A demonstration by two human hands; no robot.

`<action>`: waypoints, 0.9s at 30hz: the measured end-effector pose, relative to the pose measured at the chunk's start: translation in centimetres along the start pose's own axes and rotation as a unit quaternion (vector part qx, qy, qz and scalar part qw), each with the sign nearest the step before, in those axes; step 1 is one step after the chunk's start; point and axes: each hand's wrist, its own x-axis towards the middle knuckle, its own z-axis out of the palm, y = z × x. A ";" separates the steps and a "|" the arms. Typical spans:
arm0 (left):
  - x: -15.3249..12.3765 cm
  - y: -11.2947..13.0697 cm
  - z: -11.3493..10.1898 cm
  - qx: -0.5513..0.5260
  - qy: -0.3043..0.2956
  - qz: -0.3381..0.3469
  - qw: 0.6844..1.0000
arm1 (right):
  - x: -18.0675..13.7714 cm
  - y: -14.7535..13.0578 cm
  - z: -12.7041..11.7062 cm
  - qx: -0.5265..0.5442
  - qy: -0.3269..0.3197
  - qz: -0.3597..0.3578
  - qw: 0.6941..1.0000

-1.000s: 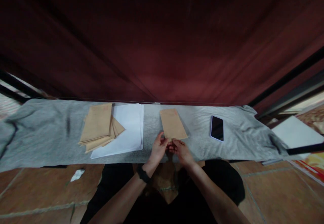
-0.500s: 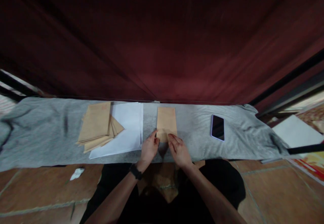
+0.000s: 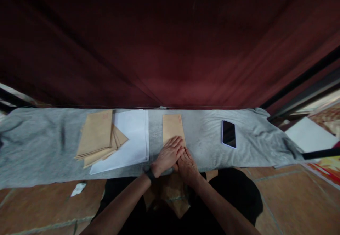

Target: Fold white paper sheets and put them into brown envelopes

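A brown paper envelope (image 3: 172, 124) lies upright in front of me on the grey cloth (image 3: 202, 132). My left hand (image 3: 170, 153) rests flat over the envelope's near end, its fingers stretched out toward the right. Beside it, my right hand (image 3: 186, 165) lies against the near right corner, partly under the left fingertips, with its fingers extended. Both palms face down, and together they cover the near edge of the envelope. Neither hand is wrapped round anything.
To the left, several brown envelopes (image 3: 97, 130) lie fanned over white paper sheets (image 3: 132, 136). A phone (image 3: 228, 133) with a purple case lies on the right. Behind the cloth hangs a dark red curtain (image 3: 170, 58). A crumpled white tissue (image 3: 78, 189) is on the tiled floor.
My left hand has moved right and forward from the envelope's left edge onto its near end, and now overlaps my right hand. My right hand has drawn slightly nearer to me.
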 end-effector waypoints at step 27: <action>9.7 -6.7 1.4 0.089 -0.049 -0.048 0.994 | 0.2 -0.4 -1.4 0.041 -0.030 0.011 0.999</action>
